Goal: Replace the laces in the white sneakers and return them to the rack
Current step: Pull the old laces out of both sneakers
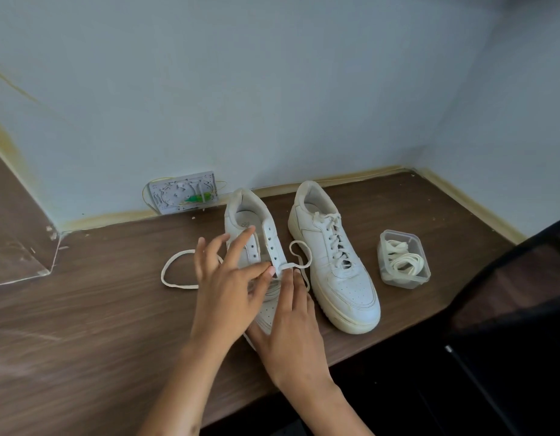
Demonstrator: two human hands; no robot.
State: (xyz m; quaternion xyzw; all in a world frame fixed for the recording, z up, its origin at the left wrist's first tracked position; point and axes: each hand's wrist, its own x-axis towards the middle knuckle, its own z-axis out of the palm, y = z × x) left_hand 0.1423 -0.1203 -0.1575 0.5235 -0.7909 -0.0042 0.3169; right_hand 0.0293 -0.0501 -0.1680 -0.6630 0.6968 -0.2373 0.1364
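Two white sneakers stand side by side, heels toward the wall. The left sneaker (256,243) is nearly unlaced — its loose lace (299,262) runs through a low eyelet and loops out to both sides. The right sneaker (335,262) is fully laced, its sole yellowed.

My sneakers (333,262) look like smooth, matt white leather with yellowed rubber soles. The laces (299,258) are flat woven cloth. At centre right, the tub (403,259) is clear glossy plastic. The table (99,309) shows matt brown wood grain, scuffed at lower left.
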